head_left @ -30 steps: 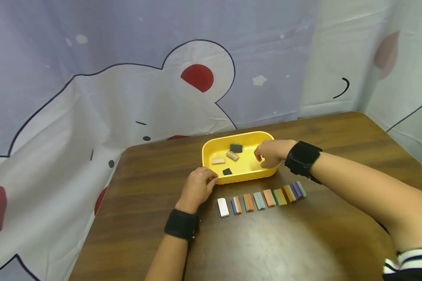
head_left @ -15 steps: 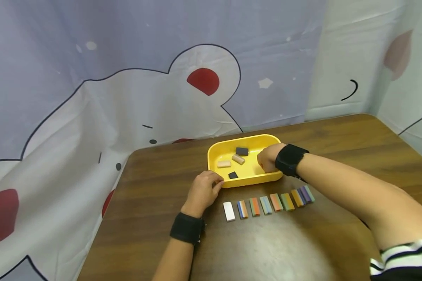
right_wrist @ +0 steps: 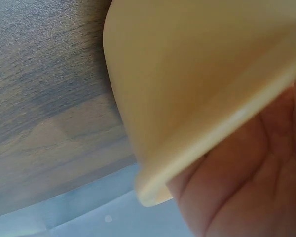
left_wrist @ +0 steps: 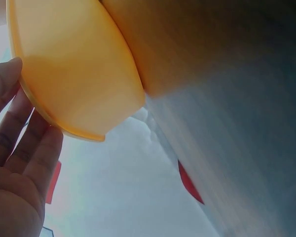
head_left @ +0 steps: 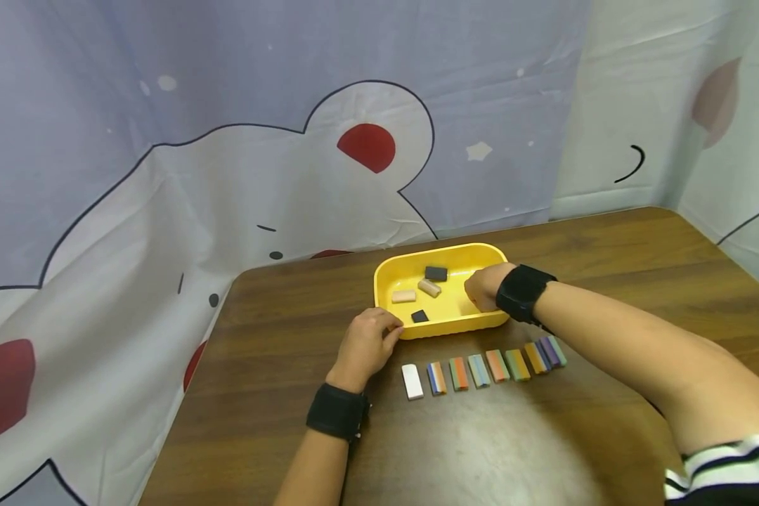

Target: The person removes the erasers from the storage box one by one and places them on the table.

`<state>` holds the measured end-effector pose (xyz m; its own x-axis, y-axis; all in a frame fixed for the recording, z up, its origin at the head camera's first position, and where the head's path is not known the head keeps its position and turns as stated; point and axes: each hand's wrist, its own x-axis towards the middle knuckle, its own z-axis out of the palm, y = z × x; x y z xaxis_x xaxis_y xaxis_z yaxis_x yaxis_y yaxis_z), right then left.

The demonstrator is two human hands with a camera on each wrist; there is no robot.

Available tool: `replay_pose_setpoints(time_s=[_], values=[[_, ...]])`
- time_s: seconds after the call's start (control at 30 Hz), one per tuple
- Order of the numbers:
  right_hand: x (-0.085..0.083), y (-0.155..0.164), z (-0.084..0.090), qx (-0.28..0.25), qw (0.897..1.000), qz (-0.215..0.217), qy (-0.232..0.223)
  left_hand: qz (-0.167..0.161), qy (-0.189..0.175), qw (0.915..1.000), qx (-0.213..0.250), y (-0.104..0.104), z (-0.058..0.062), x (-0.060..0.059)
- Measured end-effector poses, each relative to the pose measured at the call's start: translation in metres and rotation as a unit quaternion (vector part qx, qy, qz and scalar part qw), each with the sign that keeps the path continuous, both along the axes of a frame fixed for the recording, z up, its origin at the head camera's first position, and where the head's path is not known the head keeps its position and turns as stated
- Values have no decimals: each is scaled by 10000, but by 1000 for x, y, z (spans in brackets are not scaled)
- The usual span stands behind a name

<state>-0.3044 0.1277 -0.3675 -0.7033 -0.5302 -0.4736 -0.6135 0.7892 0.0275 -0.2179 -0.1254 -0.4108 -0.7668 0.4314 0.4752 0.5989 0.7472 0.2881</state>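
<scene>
Yellow tray point(head_left: 445, 329) is best steadied by the left hand point(head_left: 365, 342), pinching its eight-o'clock corner; the right hand point(head_left: 484, 285) dips in at three o'clock, its grip hidden.

A yellow rounded-rectangular plastic tray point(head_left: 455, 325) is set on a brown wooden table point(head_left: 291, 330), before a printed fabric curtain point(head_left: 240, 190). Inside, left of the right hand point(head_left: 485, 284), two beige oblong blocks point(head_left: 403, 296) and two black blocks point(head_left: 436, 273) are contained. Its near-left corner is held by the left hand point(head_left: 365, 343). In front, striped multicoloured blocks point(head_left: 497, 365) are aligned right of a white oblong block point(head_left: 412, 381).
</scene>
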Motion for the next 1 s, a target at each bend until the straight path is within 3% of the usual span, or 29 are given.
replay_pose_setpoints(time_s=[0.27, 0.53, 0.83, 1.0], values=[[-2, 1, 3, 147, 9999, 9, 86, -7, 70, 10000, 33, 2, 2, -1], [1, 1, -3, -166, 9998, 8, 72, -17, 86, 10000, -6, 0, 0, 0], [-2, 1, 1, -1037, 9942, 219, -164, -12, 69, 10000, 47, -1, -3, 1], [8, -2, 12, -1504, 9874, 473, 135, 23, 63, 10000, 33, 0, -2, 1]])
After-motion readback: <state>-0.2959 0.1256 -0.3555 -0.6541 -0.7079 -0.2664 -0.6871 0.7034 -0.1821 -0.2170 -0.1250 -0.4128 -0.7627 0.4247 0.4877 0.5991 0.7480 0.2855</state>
